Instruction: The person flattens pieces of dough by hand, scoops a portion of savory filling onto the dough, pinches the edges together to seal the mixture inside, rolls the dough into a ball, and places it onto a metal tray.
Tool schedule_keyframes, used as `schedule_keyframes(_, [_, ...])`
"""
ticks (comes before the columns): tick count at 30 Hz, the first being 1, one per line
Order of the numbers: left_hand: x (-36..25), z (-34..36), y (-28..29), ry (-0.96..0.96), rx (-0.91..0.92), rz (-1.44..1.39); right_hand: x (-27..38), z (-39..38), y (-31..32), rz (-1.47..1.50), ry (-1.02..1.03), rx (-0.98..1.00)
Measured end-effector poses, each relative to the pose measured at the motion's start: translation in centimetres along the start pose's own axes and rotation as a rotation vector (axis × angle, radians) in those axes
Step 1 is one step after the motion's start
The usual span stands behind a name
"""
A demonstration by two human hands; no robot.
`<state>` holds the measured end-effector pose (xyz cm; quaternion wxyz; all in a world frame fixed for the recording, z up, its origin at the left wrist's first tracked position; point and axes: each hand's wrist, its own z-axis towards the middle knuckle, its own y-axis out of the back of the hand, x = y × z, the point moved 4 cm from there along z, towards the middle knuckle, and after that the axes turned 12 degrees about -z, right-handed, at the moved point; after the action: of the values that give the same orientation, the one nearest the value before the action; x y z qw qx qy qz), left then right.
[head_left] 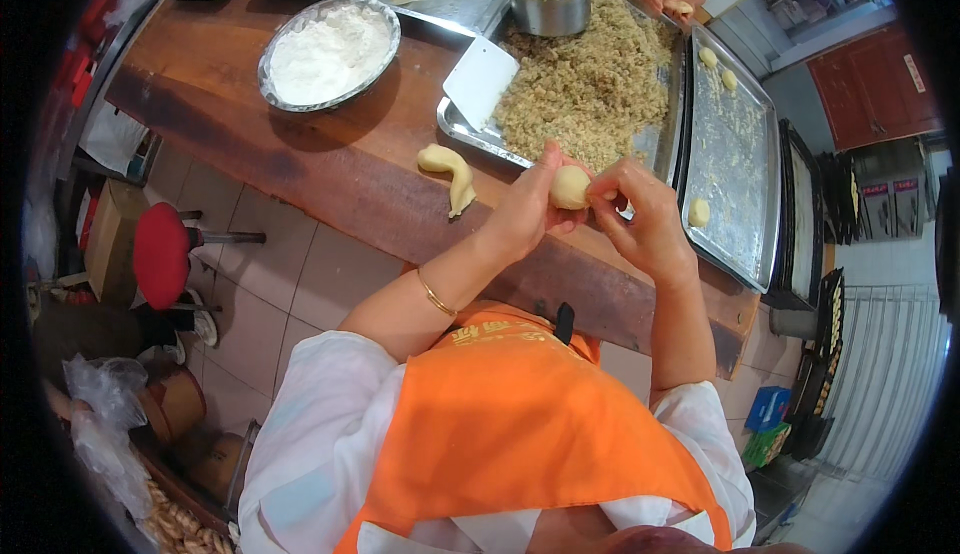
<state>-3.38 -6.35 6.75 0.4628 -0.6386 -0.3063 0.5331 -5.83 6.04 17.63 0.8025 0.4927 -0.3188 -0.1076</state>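
Ball in hand: 1 smooth, pale-yellow, round dough ball (pixel 571 188), held between the 2 hands, above the near edge of the brown wooden table (pixel 350 184), just short of the crumb tray.
Left hand: bare left hand (pixel 530 204) cups the ball from the left, thumb raised along its side, fingers curled beneath.
Right hand: bare right hand (pixel 640 212) has thumb and fingers bent together, tips pinching at the ball's right side.
Handling (judged): light, soft, easily dented; probably faintly tacky or oily; skin could tear under a hard pinch. Interior not visible; cannot tell if filled.
Hold (judged): best carried low in a cupped palm, fingertip pressure kept light at the edge.
Loose dough: 1 bent, pale-yellow dough strip (pixel 449 176) on the wood, left of the left hand.
Crumb tray: shallow silver metal tray (pixel 655 144) beyond the hands, heaped with tan, crumbly mixture (pixel 590 84); white flat scraper (pixel 481 82) at its left corner; round steel pot (pixel 550 16) at the far end.
Flour: round metal bowl (pixel 392 39) of white powder, far left.
Right side: long silver baking tray (pixel 735 174) bearing 3 visible small dough pieces (pixel 698 213).
In the way: crumb tray's raised rim directly ahead; a co-worker's hands (pixel 680 4) beyond its far end, well apart.
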Motion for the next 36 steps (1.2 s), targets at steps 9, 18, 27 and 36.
schedule_keyframes(9, [-0.1,-0.2,1.1,0.1,0.056,0.234,1.0,-0.1,0.1,-0.051,0.063,0.016])
schedule_keyframes(18, [0.1,-2.2,-0.9,-0.033,0.285,0.761,0.0,-3.8,-0.2,-0.031,0.023,-0.052])
schedule_keyframes(27, [3.1,-2.8,5.0,-0.222,0.365,1.413,-4.3,-12.9,-8.2,-0.126,-0.256,0.006])
schedule_keyframes(36, [4.7,-1.0,6.4,0.01,-0.136,1.067,-4.8,-16.2,-7.8,-0.102,-0.441,-0.338])
